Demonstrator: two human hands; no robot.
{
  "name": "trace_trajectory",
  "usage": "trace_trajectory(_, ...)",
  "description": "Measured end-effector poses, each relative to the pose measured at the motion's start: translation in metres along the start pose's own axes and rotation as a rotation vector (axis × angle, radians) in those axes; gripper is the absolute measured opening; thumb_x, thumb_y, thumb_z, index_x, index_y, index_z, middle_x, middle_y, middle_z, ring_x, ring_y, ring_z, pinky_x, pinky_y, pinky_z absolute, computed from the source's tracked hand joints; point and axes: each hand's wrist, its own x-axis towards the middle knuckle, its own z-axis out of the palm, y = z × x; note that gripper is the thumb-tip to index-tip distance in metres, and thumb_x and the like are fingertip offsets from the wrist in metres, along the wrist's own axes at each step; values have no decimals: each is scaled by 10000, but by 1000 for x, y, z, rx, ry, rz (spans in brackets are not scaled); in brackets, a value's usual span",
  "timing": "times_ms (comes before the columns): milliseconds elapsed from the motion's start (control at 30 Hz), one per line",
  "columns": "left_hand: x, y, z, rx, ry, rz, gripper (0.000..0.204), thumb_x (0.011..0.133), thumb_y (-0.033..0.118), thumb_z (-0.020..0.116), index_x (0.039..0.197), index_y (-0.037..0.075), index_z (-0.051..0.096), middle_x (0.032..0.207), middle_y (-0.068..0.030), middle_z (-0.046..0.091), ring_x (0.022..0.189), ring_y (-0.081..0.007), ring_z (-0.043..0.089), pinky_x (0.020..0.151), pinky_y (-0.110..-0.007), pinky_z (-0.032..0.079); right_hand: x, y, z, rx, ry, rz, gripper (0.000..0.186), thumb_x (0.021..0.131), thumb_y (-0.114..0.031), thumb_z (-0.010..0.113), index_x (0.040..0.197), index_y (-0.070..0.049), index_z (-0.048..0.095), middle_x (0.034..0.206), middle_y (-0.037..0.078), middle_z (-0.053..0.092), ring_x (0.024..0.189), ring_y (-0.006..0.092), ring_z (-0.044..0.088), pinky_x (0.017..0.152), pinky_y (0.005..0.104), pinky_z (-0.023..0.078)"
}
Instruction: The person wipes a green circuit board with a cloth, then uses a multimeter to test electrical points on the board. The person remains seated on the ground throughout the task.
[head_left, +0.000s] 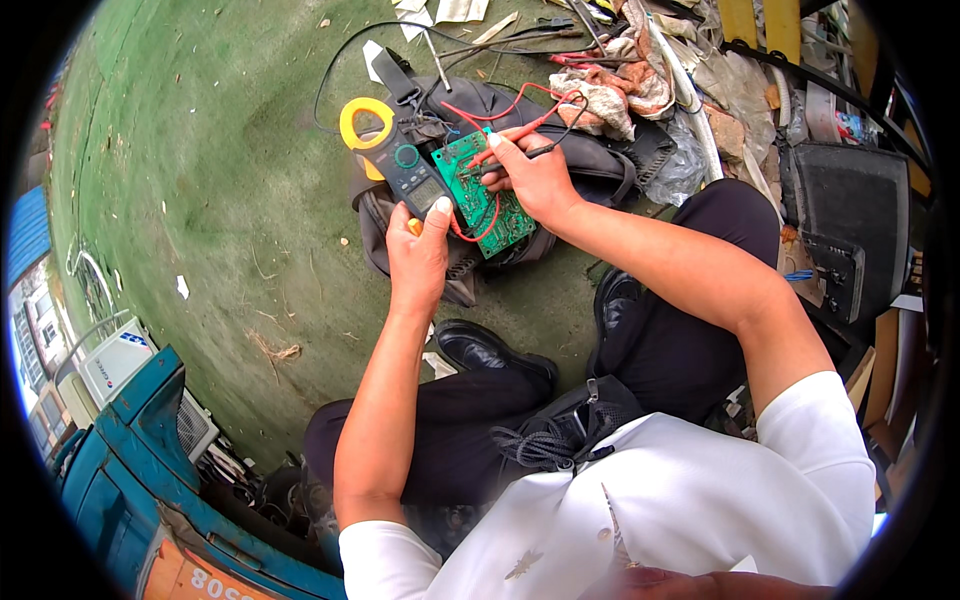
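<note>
1. I could not see most of the left hand's (418, 250) fingers, as they curled behind the clamp meter (405, 175). That hand was gripping the low end, with its thumb on the front by the small screen.
2. The right hand (542, 185) was pinching a red probe (530, 127) and a black probe (540, 152) together. I could not tell if both tips touched the green board (512, 222).
3. The board was in front of the two hands, above a dark bag (595, 165). The right hand and the wires hid bits of it, and its tiny parts were too small for me to make out.
4. The meter was dark and boxy, with a round knob and a smooth yellow ring at its far end.
5. The board was flat, thin and bumpy. The bag looked soft and saggy, like cloth.
6. The wires made thin, bendy loops. Crumpled, stained rags (640, 85) lay past the bag.
7. The floor (220, 150) was green and scuffed. The edge of my round view cut off a blue-green metal machine (140, 440).
</note>
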Motion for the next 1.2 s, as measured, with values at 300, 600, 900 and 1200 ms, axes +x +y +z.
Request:
trace_trajectory(300, 1, -2, -3, 11, 4, -5, 275, 988, 307, 693, 1110, 68, 633, 634, 108, 430, 441, 3, 319, 400, -212, 220, 1, 1, 0, 13, 2, 5, 274, 1063, -282, 553, 1041, -22, 634, 981, 79, 723, 746, 136, 692, 680, 281, 594)
trace_trajectory(600, 0, 0, -2, 6, 1, -17, 266, 983, 310, 698, 1101, 84, 621, 639, 110, 429, 446, 3, 326, 402, -210, 221, 1, 1, 1, 12, -4, 7, 272, 1063, -281, 551, 1050, -21, 631, 979, 83, 723, 750, 136, 690, 685, 283, 594)
trace_trajectory(900, 0, 0, -2, 8, 0, -9, 239, 996, 288, 681, 1110, 84, 628, 648, 108, 437, 447, 2, 329, 403, -207, 228, 0, -1, 2, 23, 12, 20, 253, 1055, -267, 561, 1046, -22, 625, 964, 88, 725, 724, 139, 690, 656, 285, 588)
trace_trajectory(1200, 1, -3, -4, 8, -2, -13, 241, 997, 285, 679, 1116, 79, 638, 650, 107, 441, 445, 2, 328, 401, -208, 227, 1, 1, 1, 26, 10, 14, 258, 1054, -271, 564, 1039, -21, 624, 960, 87, 722, 716, 141, 691, 655, 285, 588)
